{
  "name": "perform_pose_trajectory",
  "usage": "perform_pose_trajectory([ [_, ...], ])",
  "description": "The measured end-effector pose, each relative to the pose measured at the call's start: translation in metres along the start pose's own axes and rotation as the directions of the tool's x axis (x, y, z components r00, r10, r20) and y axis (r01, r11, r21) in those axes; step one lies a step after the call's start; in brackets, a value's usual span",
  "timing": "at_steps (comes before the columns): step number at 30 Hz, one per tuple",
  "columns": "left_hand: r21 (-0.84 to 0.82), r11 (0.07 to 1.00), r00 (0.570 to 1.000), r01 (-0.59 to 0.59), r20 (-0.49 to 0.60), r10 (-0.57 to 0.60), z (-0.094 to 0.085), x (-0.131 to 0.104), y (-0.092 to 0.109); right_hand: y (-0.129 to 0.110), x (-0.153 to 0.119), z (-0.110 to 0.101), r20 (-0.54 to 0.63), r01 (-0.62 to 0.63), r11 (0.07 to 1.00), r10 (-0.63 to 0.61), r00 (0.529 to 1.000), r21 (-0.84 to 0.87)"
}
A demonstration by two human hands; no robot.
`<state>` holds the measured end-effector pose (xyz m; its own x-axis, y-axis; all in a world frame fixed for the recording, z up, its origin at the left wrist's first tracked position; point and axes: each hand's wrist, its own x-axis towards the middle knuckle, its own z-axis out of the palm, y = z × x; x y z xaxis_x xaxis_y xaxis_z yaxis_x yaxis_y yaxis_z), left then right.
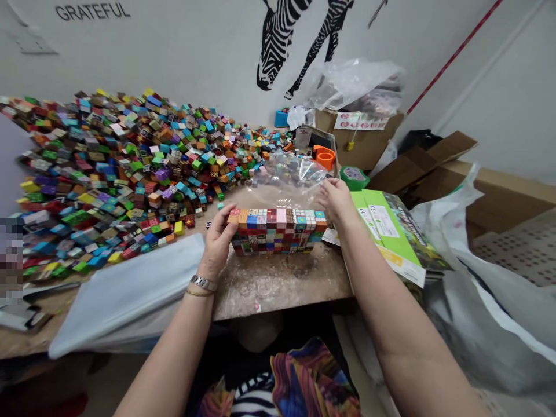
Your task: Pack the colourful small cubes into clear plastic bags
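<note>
A block of small printed cubes, packed in neat rows, stands on the worn tabletop in front of me. My left hand is closed around its left end, thumb and fingers at the top left corner. Just beyond the block's top right corner, my right hand has its fingers pinched together at the edge of a clear plastic bag. The bag spreads out behind the block, crumpled and shiny. Part of the right fingertips is hidden from me.
A large heap of loose coloured cubes covers the left and back. Flat plastic bags lie at the front left. Green printed boxes, a green tape roll, an orange ring and cardboard boxes crowd the right side.
</note>
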<state>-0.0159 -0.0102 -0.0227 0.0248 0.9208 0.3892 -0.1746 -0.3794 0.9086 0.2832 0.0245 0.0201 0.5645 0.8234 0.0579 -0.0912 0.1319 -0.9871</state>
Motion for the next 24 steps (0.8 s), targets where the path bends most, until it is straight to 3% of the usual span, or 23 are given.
perform_pose_trajectory([
  [3, -0.006, 1.0, 1.0, -0.018, -0.016, 0.018, 0.0, 0.0, 0.001, -0.003, -0.039, -0.01, -0.057, 0.125, 0.99, -0.121, 0.991, 0.071],
  [6, -0.02, 1.0, 1.0, -0.018, -0.024, 0.017, 0.0, 0.0, 0.002, -0.001, -0.085, -0.026, 0.07, 0.283, 0.952, -0.293, 0.954, 0.12],
  [9, -0.048, 0.999, 1.0, 0.002, -0.012, -0.003, 0.0, -0.001, 0.003, 0.008, -0.113, -0.041, 0.281, 0.291, 0.948, -0.317, 0.906, 0.129],
  [13, -0.066, 0.998, 0.999, 0.013, -0.033, -0.015, -0.001, -0.002, 0.001, 0.018, -0.114, -0.049, 0.463, 0.186, 0.98, -0.2, 0.863, 0.076],
  [24, -0.113, 0.993, 0.998, 0.01, -0.066, -0.018, 0.002, 0.0, 0.003, 0.027, -0.094, -0.04, 0.415, 0.135, 0.982, -0.177, 0.892, 0.129],
])
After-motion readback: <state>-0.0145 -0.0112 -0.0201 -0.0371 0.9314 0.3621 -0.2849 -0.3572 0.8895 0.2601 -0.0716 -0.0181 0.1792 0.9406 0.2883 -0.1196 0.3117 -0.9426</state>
